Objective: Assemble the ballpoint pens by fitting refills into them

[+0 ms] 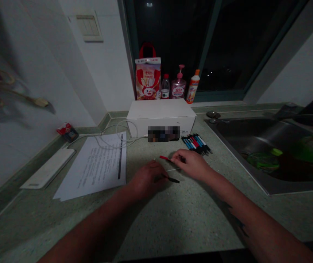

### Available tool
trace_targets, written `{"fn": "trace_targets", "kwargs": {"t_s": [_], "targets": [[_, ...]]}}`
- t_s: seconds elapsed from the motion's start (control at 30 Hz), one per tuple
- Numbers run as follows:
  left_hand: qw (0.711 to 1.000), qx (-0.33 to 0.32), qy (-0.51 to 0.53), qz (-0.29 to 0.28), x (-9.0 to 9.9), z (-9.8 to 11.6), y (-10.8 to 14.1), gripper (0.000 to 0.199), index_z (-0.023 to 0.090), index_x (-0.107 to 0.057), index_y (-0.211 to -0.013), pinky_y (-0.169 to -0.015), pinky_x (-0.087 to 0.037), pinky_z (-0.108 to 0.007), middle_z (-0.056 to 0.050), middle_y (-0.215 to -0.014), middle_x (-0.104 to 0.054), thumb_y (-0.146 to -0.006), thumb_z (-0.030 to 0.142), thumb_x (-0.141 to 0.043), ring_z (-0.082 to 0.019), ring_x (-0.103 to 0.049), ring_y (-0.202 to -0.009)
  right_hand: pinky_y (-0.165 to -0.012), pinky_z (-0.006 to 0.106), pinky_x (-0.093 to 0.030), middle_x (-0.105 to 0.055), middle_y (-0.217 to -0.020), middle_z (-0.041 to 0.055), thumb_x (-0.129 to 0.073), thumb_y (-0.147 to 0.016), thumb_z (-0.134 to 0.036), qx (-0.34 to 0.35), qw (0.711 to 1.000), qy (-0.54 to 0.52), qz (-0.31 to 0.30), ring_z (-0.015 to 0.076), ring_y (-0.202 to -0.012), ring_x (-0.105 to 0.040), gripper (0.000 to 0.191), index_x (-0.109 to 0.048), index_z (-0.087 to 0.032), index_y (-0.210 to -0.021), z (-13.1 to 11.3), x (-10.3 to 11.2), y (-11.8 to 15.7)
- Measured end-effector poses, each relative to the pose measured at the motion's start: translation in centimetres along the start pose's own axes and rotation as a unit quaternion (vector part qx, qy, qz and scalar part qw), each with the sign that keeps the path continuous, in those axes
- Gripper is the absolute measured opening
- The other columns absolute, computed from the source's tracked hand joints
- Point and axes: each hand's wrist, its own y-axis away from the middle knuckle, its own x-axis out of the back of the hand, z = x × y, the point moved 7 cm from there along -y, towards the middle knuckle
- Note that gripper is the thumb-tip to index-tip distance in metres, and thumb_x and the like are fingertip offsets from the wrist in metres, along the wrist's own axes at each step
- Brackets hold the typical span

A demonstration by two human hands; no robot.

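Near the middle of the speckled counter [156, 219], my left hand [149, 178] is closed on a dark pen part [173, 179], whose black end points right. Just to its right, my right hand [190, 163] pinches a small red and black pen part [164, 158] between thumb and fingers. A thin pale stick [173, 170] shows between the two hands. Behind my right hand lies a row of several pens [196, 143] in blue, white, red and black. The two hands are close together but apart.
A white box [160, 109] stands behind a blurred-out phone-like object [163, 134] with a white cable [112, 146]. Printed sheets [99, 164] and a white slab [49, 168] lie left. A metal sink [244, 153] is right. Bottles [178, 87] and a red bag [148, 80] line the window.
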Motion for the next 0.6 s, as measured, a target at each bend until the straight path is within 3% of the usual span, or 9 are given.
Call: {"fn": "trace_targets", "kwargs": {"t_s": [0.13, 0.2, 0.37, 0.6], "targets": [[0.996, -0.018, -0.054, -0.075, -1.1, 1.0, 0.2, 0.008, 0.021, -0.074, -0.088, -0.083, -0.050, -0.036, -0.006, -0.090, -0.071, -0.084, 0.017, -0.068, -0.023, -0.064, -0.091, -0.065, 0.026, -0.038, -0.068, -0.083, 0.0006, -0.066, -0.089, -0.024, 0.023, 0.996, 0.052, -0.067, 0.0145, -0.071, -0.060, 0.006, -0.070, -0.022, -0.086, -0.4, -0.7, 0.4], [0.996, -0.003, -0.059, -0.060, -0.7, 0.7, 0.1, 0.008, 0.021, -0.073, -0.091, -0.083, -0.050, -0.036, -0.005, -0.090, -0.070, -0.084, 0.019, -0.069, -0.023, -0.064, -0.090, -0.067, 0.026, -0.039, -0.068, -0.086, 0.0013, -0.067, -0.087, -0.022, 0.039, 0.993, 0.069, -0.084, 0.0150, -0.075, -0.061, 0.003, -0.069, -0.022, -0.086, -0.7, -1.1, 0.7], [0.989, 0.079, -0.113, 0.045, 1.3, -1.7, -0.2, 0.014, 0.021, -0.073, -0.097, -0.086, -0.050, -0.038, -0.008, -0.096, -0.070, -0.087, 0.017, -0.064, -0.025, -0.064, -0.095, -0.070, 0.028, -0.041, -0.068, -0.092, 0.0038, -0.064, -0.086, -0.018, 0.050, 0.987, 0.118, -0.097, 0.0174, -0.081, -0.064, 0.006, -0.068, -0.021, -0.088, -0.8, -1.7, 0.9], [0.975, 0.085, -0.206, -0.012, 0.3, -2.8, -0.9, 0.018, 0.017, -0.071, -0.090, -0.084, -0.048, -0.038, -0.010, -0.093, -0.068, -0.093, 0.018, -0.054, -0.025, -0.062, -0.091, -0.063, 0.029, -0.039, -0.069, -0.086, 0.0053, -0.058, -0.085, -0.015, 0.063, 0.975, 0.189, -0.104, 0.0188, -0.074, -0.063, 0.010, -0.066, -0.020, -0.083, -1.2, -2.1, 0.7]]}}
